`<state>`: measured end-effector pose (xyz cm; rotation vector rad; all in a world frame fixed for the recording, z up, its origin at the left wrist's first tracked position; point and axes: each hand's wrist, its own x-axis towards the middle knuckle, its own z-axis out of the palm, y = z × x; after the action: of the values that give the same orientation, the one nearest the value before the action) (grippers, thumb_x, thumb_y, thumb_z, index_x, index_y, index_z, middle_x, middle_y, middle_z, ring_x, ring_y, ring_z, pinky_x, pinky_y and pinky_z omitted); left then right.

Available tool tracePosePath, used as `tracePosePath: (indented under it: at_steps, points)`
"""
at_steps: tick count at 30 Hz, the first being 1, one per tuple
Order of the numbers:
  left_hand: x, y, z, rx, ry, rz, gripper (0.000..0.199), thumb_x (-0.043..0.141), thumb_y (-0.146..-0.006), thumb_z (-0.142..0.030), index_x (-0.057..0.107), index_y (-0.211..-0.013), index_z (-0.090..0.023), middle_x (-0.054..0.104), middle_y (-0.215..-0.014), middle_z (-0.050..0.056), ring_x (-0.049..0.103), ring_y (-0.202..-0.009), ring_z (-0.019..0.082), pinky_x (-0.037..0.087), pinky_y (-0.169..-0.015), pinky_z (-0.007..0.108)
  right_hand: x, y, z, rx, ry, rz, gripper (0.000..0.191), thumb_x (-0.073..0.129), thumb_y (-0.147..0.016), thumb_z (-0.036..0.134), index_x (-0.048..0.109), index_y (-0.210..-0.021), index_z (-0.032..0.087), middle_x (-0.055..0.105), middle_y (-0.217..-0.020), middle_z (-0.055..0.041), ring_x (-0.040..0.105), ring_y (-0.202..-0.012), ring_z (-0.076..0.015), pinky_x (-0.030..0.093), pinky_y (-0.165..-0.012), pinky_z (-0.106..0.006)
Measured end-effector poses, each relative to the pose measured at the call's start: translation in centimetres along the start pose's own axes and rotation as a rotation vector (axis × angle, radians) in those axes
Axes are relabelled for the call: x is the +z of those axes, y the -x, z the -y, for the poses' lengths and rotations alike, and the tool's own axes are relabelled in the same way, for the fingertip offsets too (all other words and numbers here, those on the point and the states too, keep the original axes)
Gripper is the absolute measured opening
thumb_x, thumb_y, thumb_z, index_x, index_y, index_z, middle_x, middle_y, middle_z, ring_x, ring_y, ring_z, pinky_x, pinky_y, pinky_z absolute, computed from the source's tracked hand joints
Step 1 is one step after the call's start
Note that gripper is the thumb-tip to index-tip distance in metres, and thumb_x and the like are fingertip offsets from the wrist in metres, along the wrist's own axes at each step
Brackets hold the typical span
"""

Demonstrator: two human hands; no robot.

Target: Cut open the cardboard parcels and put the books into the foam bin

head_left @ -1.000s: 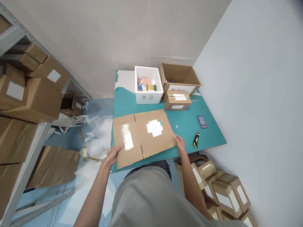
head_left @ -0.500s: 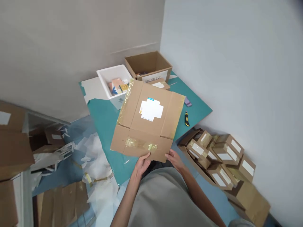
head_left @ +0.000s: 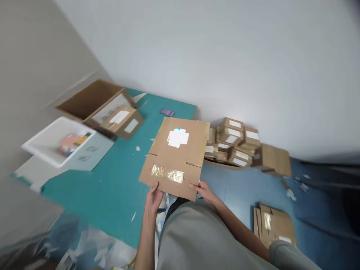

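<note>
Both hands grip a flattened cardboard box [head_left: 180, 157] by its near edge, in front of my body. Clear tape runs across its near flap, and a white cross-shaped label [head_left: 178, 138] is on its middle. My left hand [head_left: 154, 198] pinches the near edge left of centre, thumb on top. My right hand [head_left: 204, 190] holds the near right corner, its thumb on the upper face. The far end of the cardboard reaches over the green table [head_left: 118, 195].
On the table stand a white bin [head_left: 90, 157] with small packs inside, an open carton [head_left: 92, 97], a small labelled box [head_left: 123, 122] and a phone-like object [head_left: 167, 112]. Labelled boxes [head_left: 232, 140] are piled by the wall. Flattened cardboard [head_left: 277, 227] lies stacked on the blue floor [head_left: 225, 187].
My view has swung right, so the table and bins now sit further left. The flattened box stays in both hands and has turned with me. A floor stack has come into view on the right.
</note>
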<state>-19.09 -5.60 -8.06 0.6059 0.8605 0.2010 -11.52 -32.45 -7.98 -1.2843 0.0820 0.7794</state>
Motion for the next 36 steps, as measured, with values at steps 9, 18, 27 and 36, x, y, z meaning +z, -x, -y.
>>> tracePosePath:
  at_steps: [9, 18, 27, 36]
  points:
    - [15.4, 4.9, 19.0, -0.401, -0.444, 0.285, 0.026, 0.063, -0.095, 0.0, 0.075, -0.105, -0.021, 0.083, -0.115, 0.006, 0.077, -0.116, 0.02, 0.063, -0.099, 0.03, -18.6, 17.6, -6.4, -0.077, -0.387, -0.512, 0.061, 0.094, -0.069, 0.062, 0.081, -0.109, 0.019, 0.083, -0.105, -0.0089, 0.077, -0.093, -0.0287, 0.062, -0.081, -0.04]
    - [22.6, 14.6, 43.8, -0.703, -1.02, 0.399, 0.038, 0.062, -0.088, 0.008, 0.069, -0.112, -0.021, 0.081, -0.102, 0.003, 0.078, -0.086, 0.012, 0.062, -0.088, 0.022, -28.7, 35.9, -15.3, -0.076, -0.783, -1.049, 0.036, 0.086, -0.079, 0.037, 0.077, -0.109, 0.018, 0.083, -0.107, -0.0098, 0.078, -0.093, -0.0273, 0.065, -0.076, -0.036]
    - [21.3, 26.8, 59.6, -0.919, -1.442, 0.614, 0.037, 0.066, -0.081, 0.008, 0.067, -0.105, -0.02, 0.077, -0.087, 0.0, 0.076, -0.077, 0.013, 0.063, -0.094, 0.03, -29.0, 50.2, -23.2, -0.008, -1.159, -1.433, 0.023, 0.068, -0.083, 0.02, 0.067, -0.105, 0.021, 0.077, -0.09, -0.0033, 0.072, -0.072, -0.0168, 0.059, -0.05, -0.022]
    - [14.9, 39.6, 70.4, -1.117, -1.689, 0.873, 0.025, 0.069, -0.081, 0.003, 0.069, -0.099, -0.014, 0.079, -0.084, 0.008, 0.078, -0.083, 0.018, 0.063, -0.094, 0.034, -27.9, 65.4, -32.3, -0.054, -1.064, -1.807, 0.034, 0.077, -0.085, 0.031, 0.07, -0.118, 0.022, 0.078, -0.105, -0.0061, 0.074, -0.083, -0.0177, 0.065, -0.058, -0.023]
